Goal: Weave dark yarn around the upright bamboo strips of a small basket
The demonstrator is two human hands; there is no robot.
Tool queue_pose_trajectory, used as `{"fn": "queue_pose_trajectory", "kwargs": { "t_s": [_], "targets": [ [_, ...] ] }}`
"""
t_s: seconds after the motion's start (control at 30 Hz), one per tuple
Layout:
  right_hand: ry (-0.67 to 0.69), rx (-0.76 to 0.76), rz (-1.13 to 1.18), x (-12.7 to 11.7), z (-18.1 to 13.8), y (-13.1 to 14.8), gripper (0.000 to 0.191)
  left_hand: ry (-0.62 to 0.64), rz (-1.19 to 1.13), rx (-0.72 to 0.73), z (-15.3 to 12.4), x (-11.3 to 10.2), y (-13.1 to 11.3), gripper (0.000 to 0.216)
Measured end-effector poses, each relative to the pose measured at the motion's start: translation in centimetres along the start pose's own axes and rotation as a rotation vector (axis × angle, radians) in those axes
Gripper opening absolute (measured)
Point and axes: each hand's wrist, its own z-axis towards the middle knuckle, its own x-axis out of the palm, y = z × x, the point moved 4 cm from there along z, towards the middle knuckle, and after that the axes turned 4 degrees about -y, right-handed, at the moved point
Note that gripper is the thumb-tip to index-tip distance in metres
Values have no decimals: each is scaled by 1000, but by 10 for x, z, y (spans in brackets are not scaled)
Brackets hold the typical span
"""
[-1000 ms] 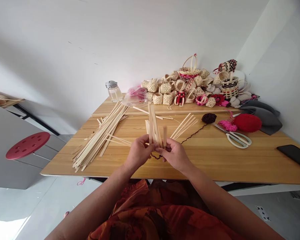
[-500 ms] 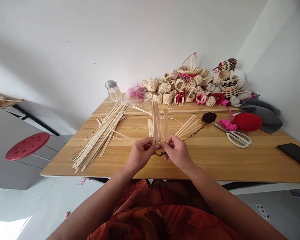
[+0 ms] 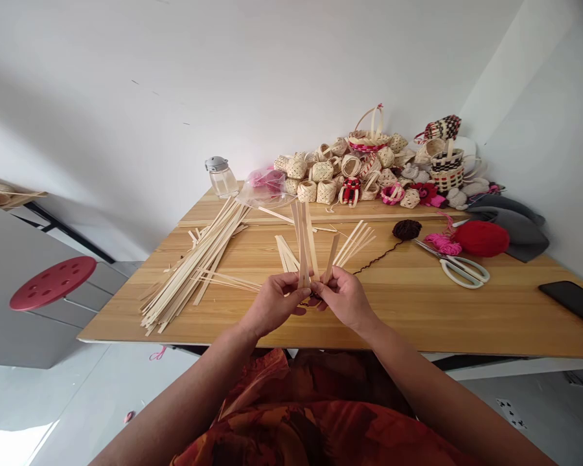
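Plain white back wall (image 3: 175, 77), meets white side wall (image 3: 554, 129) in corner at right. Light-brown wooden-topped bench (image 3: 418, 317) stands against back wall, reaching into corner. Round red plastic stool with holes in seat (image 3: 53, 281) left of bench. Grey flat-fronted cabinet (image 3: 14, 323) behind stool. Pale glossy tiled floor (image 3: 87, 395); bright patch of daylight (image 3: 10, 443) on it, lower left. Soft, even light overall.

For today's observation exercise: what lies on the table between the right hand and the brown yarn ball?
In the head view, a brown yarn strand runs from the ball towards the right hand.
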Motion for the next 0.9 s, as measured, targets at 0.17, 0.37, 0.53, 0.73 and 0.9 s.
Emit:
{"fn": "queue_pose_trajectory", "kwargs": {
  "t_s": [0.17,0.37,0.53,0.73,0.9],
  "targets": [
    [71,-25,40,0,-2,3,36,-41,-86,0,0,3,0,52],
    [88,-71,-90,-13,-5,5,31,-25,-135,59,3,4,7,42],
    [103,-72,-98,-19,-1,3,38,-70,-106,144,3,6,7,26],
    [162,10,-141,-17,0,3,49,-119,-29,158,1,2,8,17],
    [230,36,-203,-16,-2,18,48,-117,24,129,1,-1,13,17]
  ]
}}
